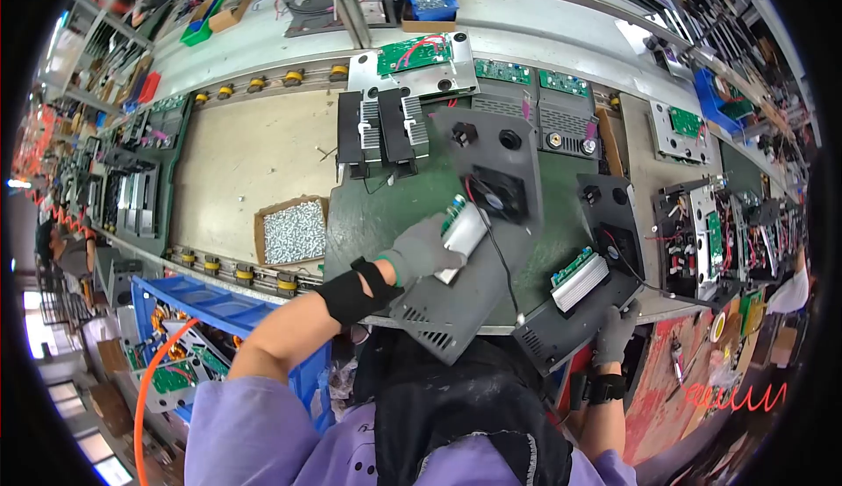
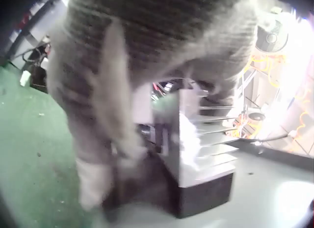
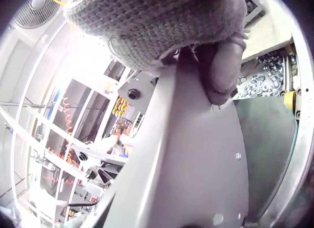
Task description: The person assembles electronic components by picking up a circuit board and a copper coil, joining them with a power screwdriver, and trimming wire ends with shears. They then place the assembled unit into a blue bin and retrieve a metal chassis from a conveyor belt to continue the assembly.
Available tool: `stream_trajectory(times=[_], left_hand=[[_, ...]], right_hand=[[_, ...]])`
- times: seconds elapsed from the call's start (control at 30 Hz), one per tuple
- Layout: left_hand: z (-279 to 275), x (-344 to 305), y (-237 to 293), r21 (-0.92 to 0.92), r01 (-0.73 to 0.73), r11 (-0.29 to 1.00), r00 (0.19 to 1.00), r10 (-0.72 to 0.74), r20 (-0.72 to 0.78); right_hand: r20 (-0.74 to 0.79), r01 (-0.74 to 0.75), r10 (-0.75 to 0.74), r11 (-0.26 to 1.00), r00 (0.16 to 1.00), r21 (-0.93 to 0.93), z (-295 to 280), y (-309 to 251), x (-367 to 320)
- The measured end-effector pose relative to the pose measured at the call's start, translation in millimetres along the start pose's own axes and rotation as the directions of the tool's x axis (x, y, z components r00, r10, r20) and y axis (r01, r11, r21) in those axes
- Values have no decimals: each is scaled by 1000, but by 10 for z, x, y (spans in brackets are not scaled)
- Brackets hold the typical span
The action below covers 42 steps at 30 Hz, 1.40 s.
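Observation:
My gloved left hand (image 1: 419,249) grips a silver finned heat sink (image 1: 467,230) with a green circuit board along its side, over a dark grey metal panel (image 1: 465,289) that carries a black fan (image 1: 498,195). The left wrist view shows the fingers (image 2: 110,90) around the heat sink (image 2: 189,144); its far side is hidden. My right hand (image 1: 617,332) holds the edge of a second dark panel (image 1: 548,332), which bears a similar heat sink (image 1: 579,282). In the right wrist view, that hand (image 3: 171,34) pinches the panel's rim (image 3: 196,154) between thumb and fingers.
Two black-and-silver heat sinks (image 1: 415,126) stand behind my left hand, near a metal plate (image 1: 364,71) with a circuit board. A box of small screws (image 1: 294,232) lies to the left. Wired assemblies (image 1: 702,232) stand at the right, and a blue crate (image 1: 228,303) at lower left.

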<state>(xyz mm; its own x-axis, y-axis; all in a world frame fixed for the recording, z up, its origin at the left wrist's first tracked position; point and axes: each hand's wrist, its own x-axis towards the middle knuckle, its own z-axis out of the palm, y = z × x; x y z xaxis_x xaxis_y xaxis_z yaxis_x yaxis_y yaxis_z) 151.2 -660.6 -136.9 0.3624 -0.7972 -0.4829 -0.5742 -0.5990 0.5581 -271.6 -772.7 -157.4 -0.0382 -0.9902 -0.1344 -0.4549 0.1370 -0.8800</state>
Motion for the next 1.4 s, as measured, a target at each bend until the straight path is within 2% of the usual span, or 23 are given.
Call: stream_trajectory(times=[0.03,0.07,0.13,0.2,0.27,0.4,0.47,0.5,0.53,0.57,0.6,0.63,0.7,0.8,0.83,0.9,0.93,1.03,1.1,1.17,1.27,1.33,1.4], left_hand=[[-79,46,-8,-203,-62,977,954,118,277],[-122,79,-17,-404,-57,913,820,273,502],[-123,173,-34,-508,-57,859,755,370,542],[-478,259,131,-39,-82,996,930,91,357],[-697,423,-201,-50,-291,955,924,294,245],[-1212,172,-175,-186,-261,947,925,300,232],[-1295,-16,-121,-174,-126,977,960,164,226],[-1161,-116,-182,-325,-209,922,965,248,85],[-1138,-276,-34,-170,-273,947,961,278,2],[-1105,-430,147,5,-290,957,954,290,-81],[-1016,-575,236,-19,-378,926,912,369,-181],[-1012,-832,516,-54,-334,941,919,312,-240],[-744,-1134,768,-191,-483,855,803,346,-486],[-403,-1676,1175,-327,-489,809,793,256,-553],[-331,-1894,1273,-419,-427,802,850,197,-489],[-34,-2198,1225,-408,-379,830,851,139,-506],[73,-2464,1185,-380,-341,860,838,96,-537],[349,-3202,979,-427,-225,876,731,-138,-668],[434,-3760,826,-451,-125,884,555,-314,-770],[535,-4315,558,-539,7,842,387,-499,-775],[889,-5063,145,-637,20,771,-38,-636,-771],[1066,-5489,-137,-672,-115,731,-191,-681,-707],[1128,-5890,-329,-745,-228,626,-260,-777,-573]], right_hand=[[-41,-55,55,998,998,7,5,3,-8],[-81,-110,111,994,991,18,17,2,-21],[-90,-121,121,993,989,-1,48,-190,-55],[-88,-121,118,992,989,-23,104,-318,-53],[-86,-89,92,995,992,44,168,-362,-31],[-8,-14,13,1000,1000,-21,306,-526,53],[125,-288,283,957,951,26,240,-1098,-34],[80,-98,102,994,992,-48,156,-998,56],[127,99,-85,989,988,-113,-102,-584,348],[28,133,-130,977,991,-167,-214,-440,540],[31,-50,50,999,998,12,-89,-1111,312],[168,99,-88,993,982,-62,-199,-1206,473],[386,376,-358,926,850,30,-140,-1261,712],[605,500,-611,784,511,369,273,-1751,562],[629,586,-659,721,413,371,421,-1966,362],[640,697,-732,584,232,415,589,-2276,-141],[779,610,-622,649,79,455,614,-2490,-345],[739,644,-578,427,-344,634,836,-2712,-1013],[665,607,-514,308,-542,733,974,-2839,-1452],[601,533,-489,289,-632,795,1117,-2842,-1876],[472,429,-387,197,-792,882,1389,-2837,-2638],[334,293,-286,177,-898,940,1643,-2732,-3274],[313,296,-107,151,-944,943,1761,-2692,-3994]])
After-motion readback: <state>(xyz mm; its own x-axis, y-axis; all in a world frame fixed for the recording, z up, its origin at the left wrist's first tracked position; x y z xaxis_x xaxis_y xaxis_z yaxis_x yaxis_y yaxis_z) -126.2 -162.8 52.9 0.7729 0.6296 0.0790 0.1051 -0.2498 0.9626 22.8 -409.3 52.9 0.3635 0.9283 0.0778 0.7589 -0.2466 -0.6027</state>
